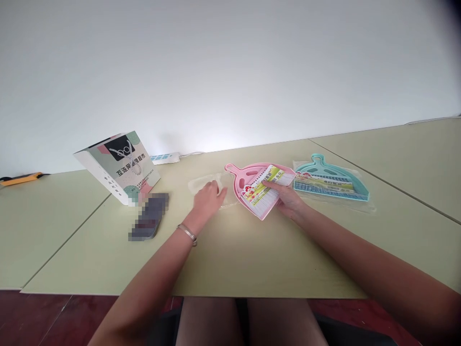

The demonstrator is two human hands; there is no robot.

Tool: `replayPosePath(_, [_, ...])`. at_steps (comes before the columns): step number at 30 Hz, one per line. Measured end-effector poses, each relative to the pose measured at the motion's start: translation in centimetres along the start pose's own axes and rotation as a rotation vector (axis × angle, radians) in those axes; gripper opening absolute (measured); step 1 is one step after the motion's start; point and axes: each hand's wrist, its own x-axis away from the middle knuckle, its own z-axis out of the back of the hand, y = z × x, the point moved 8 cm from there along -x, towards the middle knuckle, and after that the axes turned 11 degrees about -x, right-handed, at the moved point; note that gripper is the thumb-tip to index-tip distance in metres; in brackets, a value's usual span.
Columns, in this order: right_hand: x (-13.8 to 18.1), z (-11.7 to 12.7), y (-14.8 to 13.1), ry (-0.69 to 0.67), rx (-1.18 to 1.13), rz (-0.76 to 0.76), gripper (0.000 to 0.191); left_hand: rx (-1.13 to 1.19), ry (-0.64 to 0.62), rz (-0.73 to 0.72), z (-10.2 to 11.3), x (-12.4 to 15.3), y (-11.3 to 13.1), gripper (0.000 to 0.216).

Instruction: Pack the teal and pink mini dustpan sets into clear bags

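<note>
My right hand (pixel 287 198) grips a pink dustpan (pixel 242 179) with a small brush and a printed label card (pixel 264 187) lying in it, lifted slightly off the table. My left hand (pixel 208 199) rests on a clear plastic bag (pixel 201 183) that lies flat just left of the pink dustpan; its fingers are curled down onto the bag. A teal dustpan set (pixel 326 179) in its clear wrapper lies to the right of my right hand.
A white paper gift bag (pixel 118 166) lies on its side at the left. A blurred dark flat object (pixel 149 216) lies in front of it. A white power strip (pixel 165 157) and an orange object (pixel 19 179) sit by the wall. The pale green table (pixel 252 250) has seams.
</note>
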Motion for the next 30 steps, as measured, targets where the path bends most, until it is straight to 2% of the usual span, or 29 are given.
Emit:
replayPosePath(2, [0.1, 0.1, 0.1, 0.010, -0.007, -0.022, 0.029, -0.139, -0.131, 0.031, -1.9, -0.8, 0.9, 0.030])
replayPosePath(4, [0.3, 0.1, 0.2, 0.016, -0.030, -0.056, 0.026, -0.297, -0.237, 0.021, -3.1, -1.0, 0.7, 0.026])
replayPosePath(7, [0.7, -0.2, 0.4, -0.001, -0.019, -0.107, 0.024, -0.388, -0.278, -0.001, -3.2, -1.0, -0.8, 0.019])
replayPosePath(10, [1.2, -0.6, 0.9, -0.047, 0.046, -0.178, 0.024, -0.413, -0.244, 0.007, -2.0, -0.9, -2.2, 0.020])
replayPosePath(12, [1.7, -1.0, 1.2, -0.080, 0.084, -0.223, 0.024, -0.426, -0.169, -0.004, -1.0, -1.0, -2.1, 0.020])
replayPosePath(15, [2.2, -1.7, 1.5, -0.153, 0.114, -0.251, 0.026, -0.419, -0.004, -0.083, 0.5, -0.9, -0.5, 0.020])
replayPosePath(17, [2.4, -2.3, 1.6, -0.223, 0.110, -0.257, 0.029, -0.387, 0.059, -0.200, 0.8, -0.4, 1.2, 0.019])
replayPosePath(19, [2.5, -2.6, 1.8, -0.251, 0.088, -0.260, 0.031, -0.331, 0.060, -0.360, 0.6, 0.4, 3.0, 0.018])
replayPosePath(22, [2.3, -2.4, 1.9, -0.212, 0.054, -0.256, 0.032, -0.230, 0.027, -0.557, 0.4, 1.6, 5.0, 0.015])
replayPosePath(26, [2.1, -2.3, 1.9, -0.190, 0.015, -0.226, 0.028, -0.158, 0.042, -0.659, 0.9, 2.7, 6.1, 0.011])
replayPosePath(30, [2.4, -2.8, 2.0, -0.251, -0.014, -0.213, 0.026, -0.164, 0.076, -0.754, 1.0, 3.9, 7.3, 0.013])
